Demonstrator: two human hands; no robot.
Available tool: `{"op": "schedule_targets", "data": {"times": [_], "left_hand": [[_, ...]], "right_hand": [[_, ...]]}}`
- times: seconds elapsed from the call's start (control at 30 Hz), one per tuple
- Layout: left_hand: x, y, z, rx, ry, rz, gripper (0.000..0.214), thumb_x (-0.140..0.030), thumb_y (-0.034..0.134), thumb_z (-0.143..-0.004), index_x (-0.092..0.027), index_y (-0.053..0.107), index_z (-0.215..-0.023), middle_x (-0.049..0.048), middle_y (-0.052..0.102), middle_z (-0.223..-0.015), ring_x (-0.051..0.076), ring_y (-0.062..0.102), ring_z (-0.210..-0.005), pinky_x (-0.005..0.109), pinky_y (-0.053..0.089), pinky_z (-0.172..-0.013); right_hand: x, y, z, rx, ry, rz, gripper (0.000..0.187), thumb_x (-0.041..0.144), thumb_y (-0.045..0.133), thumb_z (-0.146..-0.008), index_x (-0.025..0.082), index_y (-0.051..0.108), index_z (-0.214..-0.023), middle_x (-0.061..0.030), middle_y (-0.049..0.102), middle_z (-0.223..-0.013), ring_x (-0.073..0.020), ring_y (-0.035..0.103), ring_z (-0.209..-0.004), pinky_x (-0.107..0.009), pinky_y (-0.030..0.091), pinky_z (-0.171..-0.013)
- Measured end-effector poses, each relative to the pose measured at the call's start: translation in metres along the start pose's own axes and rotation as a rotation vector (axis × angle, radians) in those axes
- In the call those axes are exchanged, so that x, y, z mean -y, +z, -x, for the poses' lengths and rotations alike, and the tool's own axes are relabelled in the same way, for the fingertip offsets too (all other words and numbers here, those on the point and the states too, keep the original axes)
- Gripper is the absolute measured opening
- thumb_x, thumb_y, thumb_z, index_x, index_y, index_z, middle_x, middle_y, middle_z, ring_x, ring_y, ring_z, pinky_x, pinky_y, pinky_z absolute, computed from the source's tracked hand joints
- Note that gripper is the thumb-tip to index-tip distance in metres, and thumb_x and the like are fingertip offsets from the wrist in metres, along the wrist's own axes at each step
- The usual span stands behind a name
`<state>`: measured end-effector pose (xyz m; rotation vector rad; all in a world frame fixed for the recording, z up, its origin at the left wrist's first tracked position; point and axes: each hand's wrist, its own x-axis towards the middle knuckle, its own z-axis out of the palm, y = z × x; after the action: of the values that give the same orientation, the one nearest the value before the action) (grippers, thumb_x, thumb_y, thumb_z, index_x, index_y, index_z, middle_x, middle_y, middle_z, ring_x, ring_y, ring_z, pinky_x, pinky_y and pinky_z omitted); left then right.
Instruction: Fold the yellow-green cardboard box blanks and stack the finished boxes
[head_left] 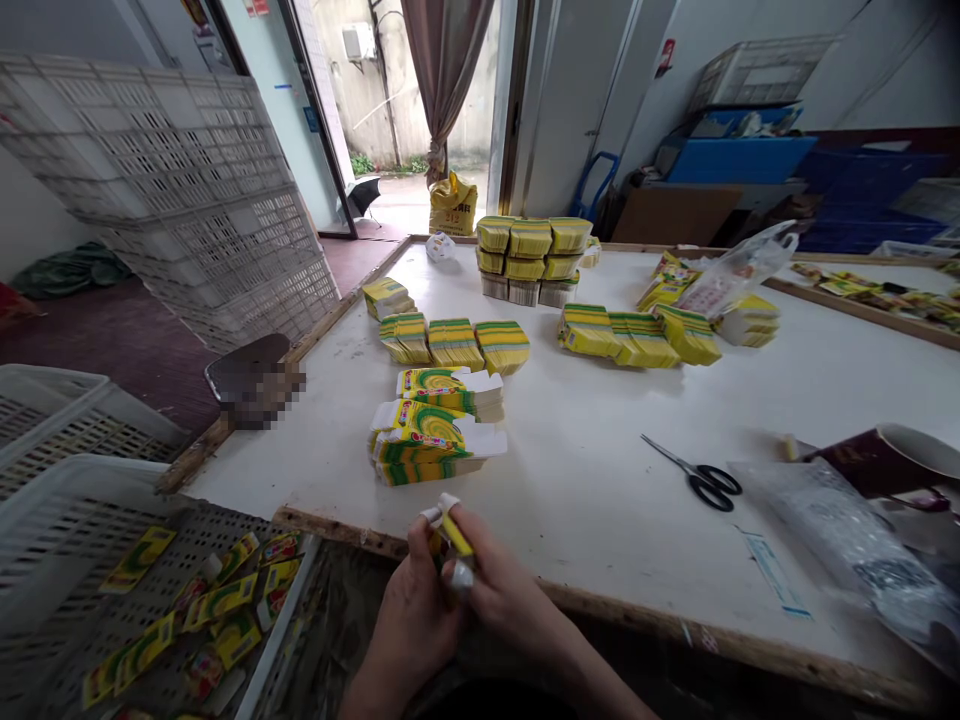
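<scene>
Both my hands meet at the table's near edge around one flat yellow-and-white carton [453,532], seen edge-on. My left hand [417,610] pinches its left side with the fingers closed. My right hand [504,592] grips its right side, the fingertips taped white. Just beyond them lie two stacks of flat yellow-green cartons [429,440] on the white table [600,450].
More carton bundles [453,342] and a taller pile [529,258] stand farther back. Black scissors [697,478] lie to the right, near a dark cup [877,458] and plastic bags. A white crate [135,600] at lower left holds several cartons. Stacked crates lean at the left.
</scene>
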<state>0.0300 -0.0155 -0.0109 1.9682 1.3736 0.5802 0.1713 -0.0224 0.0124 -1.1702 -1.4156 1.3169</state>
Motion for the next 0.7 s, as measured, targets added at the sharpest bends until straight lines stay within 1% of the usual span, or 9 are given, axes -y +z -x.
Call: {"op": "schedule_targets", "data": {"times": [0.07,0.13,0.23,0.3,0.37,0.47,0.5,0.57,0.7], "left_hand": [[0.003,0.002,-0.002,0.025,0.037,0.02,0.039,-0.026,0.045,-0.085,-0.02,0.032,-0.121,0.0178,0.066,-0.11,0.028,0.07,-0.094,0.043,0.056,-0.077],[0.006,0.003,-0.002,-0.04,0.035,0.026,0.037,-0.027,0.047,-0.086,-0.023,0.032,-0.12,0.0163,0.064,-0.112,0.028,0.069,-0.096,0.042,0.056,-0.077],[0.011,0.0,0.0,-0.155,-0.036,0.018,0.054,-0.032,0.059,-0.081,-0.025,0.028,-0.124,0.0146,0.059,-0.117,0.03,0.065,-0.103,0.044,0.055,-0.083],[0.014,-0.006,0.003,-0.155,-0.079,-0.002,0.057,-0.033,0.065,-0.076,-0.023,0.032,-0.121,0.0132,0.058,-0.115,0.03,0.063,-0.104,0.047,0.053,-0.086],[0.016,-0.015,0.005,-0.115,-0.095,0.005,0.05,-0.033,0.066,-0.075,-0.022,0.039,-0.116,0.0107,0.06,-0.109,0.029,0.063,-0.1,0.047,0.053,-0.085],[0.019,-0.026,0.005,-0.07,-0.073,-0.003,0.04,-0.029,0.064,-0.075,-0.02,0.046,-0.11,0.0082,0.064,-0.102,0.026,0.065,-0.095,0.044,0.054,-0.083],[0.02,-0.029,0.005,-0.071,-0.054,-0.027,0.04,-0.028,0.064,-0.074,-0.02,0.048,-0.11,0.0084,0.065,-0.102,0.026,0.065,-0.095,0.044,0.054,-0.083],[0.023,-0.032,0.005,-0.085,0.005,-0.088,0.04,-0.027,0.065,-0.074,-0.017,0.051,-0.11,0.0103,0.066,-0.103,0.027,0.066,-0.097,0.044,0.055,-0.083],[0.029,-0.033,0.006,-0.136,0.118,-0.182,0.047,-0.038,0.065,-0.077,-0.014,0.054,-0.116,0.0155,0.07,-0.107,0.028,0.069,-0.098,0.043,0.058,-0.084]], "right_hand": [[0.001,0.004,0.003,0.057,-0.103,0.112,0.057,0.014,0.052,-0.089,0.021,0.04,-0.145,-0.0126,0.048,-0.146,-0.0248,0.046,-0.134,-0.04,0.036,-0.113],[-0.001,0.007,0.003,0.07,-0.165,0.154,0.058,0.007,0.047,-0.088,0.024,0.043,-0.144,-0.0116,0.048,-0.146,-0.0232,0.046,-0.134,-0.038,0.037,-0.113],[-0.007,0.006,0.0,0.012,-0.168,0.134,0.054,0.007,0.044,-0.089,0.026,0.051,-0.138,-0.0099,0.054,-0.142,-0.0228,0.051,-0.131,-0.038,0.04,-0.112],[-0.012,0.002,-0.002,-0.055,-0.125,0.143,0.053,0.008,0.042,-0.09,0.025,0.05,-0.139,-0.0103,0.052,-0.144,-0.0236,0.048,-0.134,-0.041,0.038,-0.113],[-0.015,-0.004,-0.002,-0.026,-0.095,0.216,0.059,0.01,0.044,-0.09,0.022,0.039,-0.148,-0.0132,0.039,-0.154,-0.0263,0.036,-0.142,-0.046,0.033,-0.116],[-0.017,-0.009,0.001,0.154,-0.107,0.373,0.075,0.013,0.049,-0.09,0.02,0.014,-0.156,-0.0185,0.011,-0.163,-0.0324,0.021,-0.148,-0.051,0.032,-0.115],[-0.017,-0.01,0.001,0.191,-0.111,0.41,0.077,0.013,0.049,-0.09,0.02,0.01,-0.156,-0.02,0.007,-0.163,-0.0341,0.021,-0.148,-0.052,0.034,-0.113],[-0.016,-0.011,0.001,0.203,-0.111,0.449,0.076,0.013,0.048,-0.091,0.021,0.011,-0.156,-0.0224,0.009,-0.163,-0.036,0.03,-0.144,-0.052,0.039,-0.11],[-0.013,-0.016,-0.002,0.225,-0.09,0.504,0.064,0.022,0.053,-0.091,0.018,0.033,-0.151,-0.0261,0.02,-0.159,-0.0407,0.044,-0.135,-0.051,0.046,-0.104]]}}
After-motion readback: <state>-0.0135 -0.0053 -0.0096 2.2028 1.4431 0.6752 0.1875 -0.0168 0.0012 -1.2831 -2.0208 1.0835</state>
